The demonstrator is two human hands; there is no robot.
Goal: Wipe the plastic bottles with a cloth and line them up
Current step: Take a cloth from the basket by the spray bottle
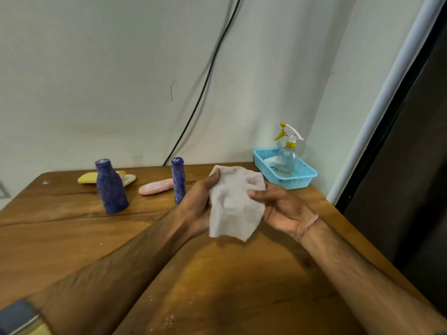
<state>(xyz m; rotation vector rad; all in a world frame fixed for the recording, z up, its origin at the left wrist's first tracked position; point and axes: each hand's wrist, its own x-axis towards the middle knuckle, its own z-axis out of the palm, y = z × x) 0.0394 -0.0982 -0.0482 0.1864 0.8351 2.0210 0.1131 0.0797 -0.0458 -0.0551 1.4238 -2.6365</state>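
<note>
Both my hands hold a pale white cloth [235, 203] above the middle of the wooden table [72, 238]. My left hand [198, 201] pinches its left edge and my right hand [283, 209] grips its right edge. Two dusty blue plastic bottles stand upright further back: a wide one [110, 187] at the left and a slim one [178, 183] just left of my left hand. A pink bottle [156, 187] lies on its side between them. Behind the wide blue bottle lie a yellow bottle [87, 178] and a whitish one [129, 180].
A light blue plastic basket [302, 175] sits at the table's back right corner with a clear spray bottle [286, 158] standing in it. A black cable [205, 85] hangs down the white wall. The table's right edge drops off beside a dark panel.
</note>
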